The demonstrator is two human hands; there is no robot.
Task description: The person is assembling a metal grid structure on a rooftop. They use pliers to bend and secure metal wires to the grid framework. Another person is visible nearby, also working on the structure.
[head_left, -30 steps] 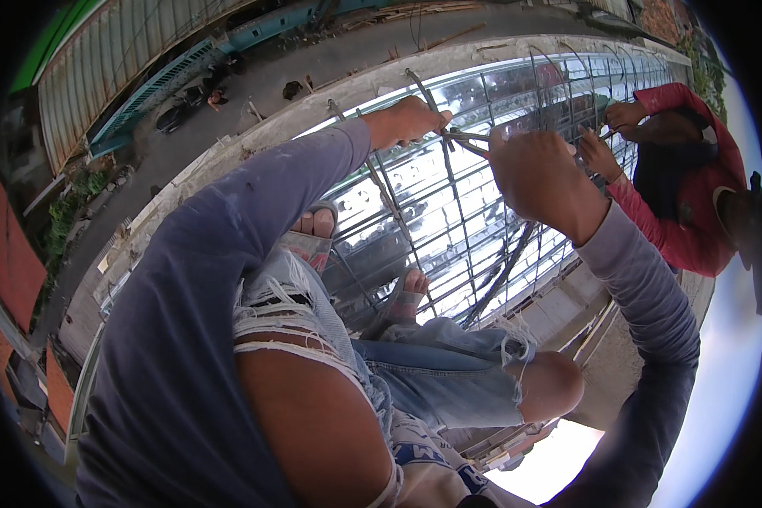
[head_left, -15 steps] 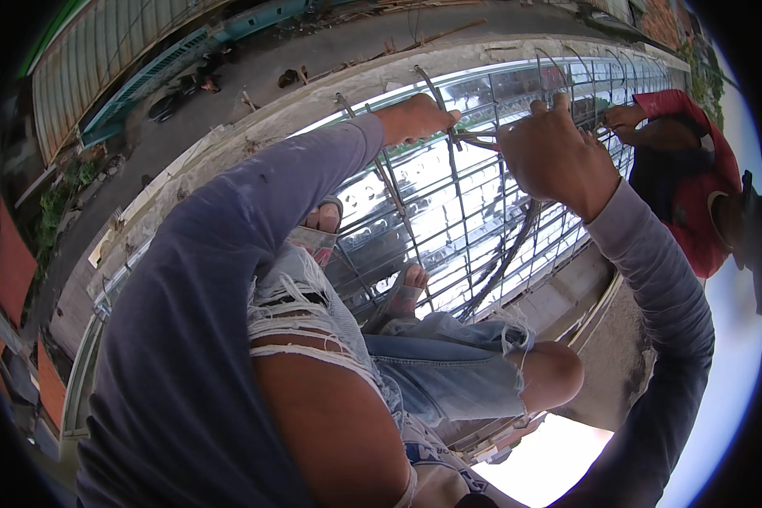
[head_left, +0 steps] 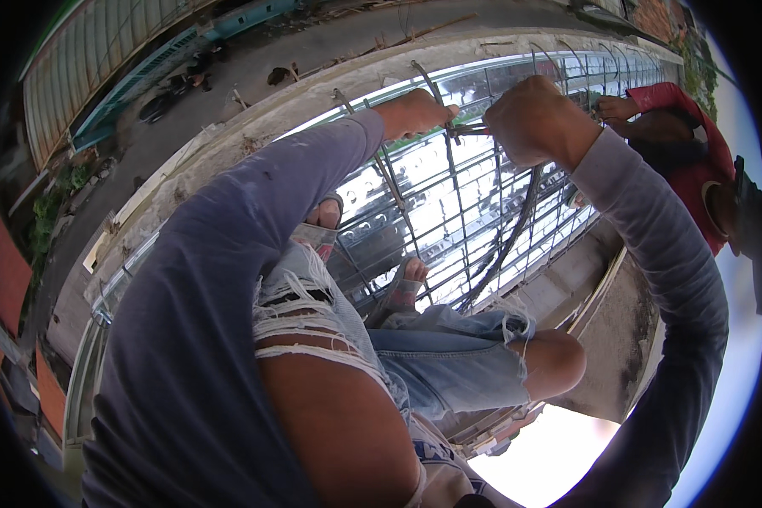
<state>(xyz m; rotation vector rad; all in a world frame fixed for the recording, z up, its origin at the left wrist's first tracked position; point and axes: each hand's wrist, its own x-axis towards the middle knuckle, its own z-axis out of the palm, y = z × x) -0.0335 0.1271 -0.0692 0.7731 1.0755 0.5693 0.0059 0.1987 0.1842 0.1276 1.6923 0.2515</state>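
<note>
My right hand (head_left: 533, 121) is closed in a fist around the handles of pincers (head_left: 472, 130). Their jaws reach left to a crossing in the steel bar mesh (head_left: 461, 195). My left hand (head_left: 412, 114) is closed at the same crossing, its thumb pointing right along the bars. Whatever its fingers grip is hidden. Below the mesh lies a shiny silver sheet (head_left: 432, 224). A bundle of dark thin wire (head_left: 516, 229) lies across the bars, below my right hand.
My sandalled feet (head_left: 402, 288) rest at the mesh. A concrete ledge (head_left: 288, 118) runs along the far side, with a street (head_left: 254, 68) below it. At the right a co-worker in a red sleeve (head_left: 686, 102) reaches to the mesh. A concrete block (head_left: 622, 339) stands near my knee.
My right hand has turned over, wrist rolling so its back faces up, with the pincers still at the crossing. My left hand has stayed in place. The co-worker has shifted slightly.
</note>
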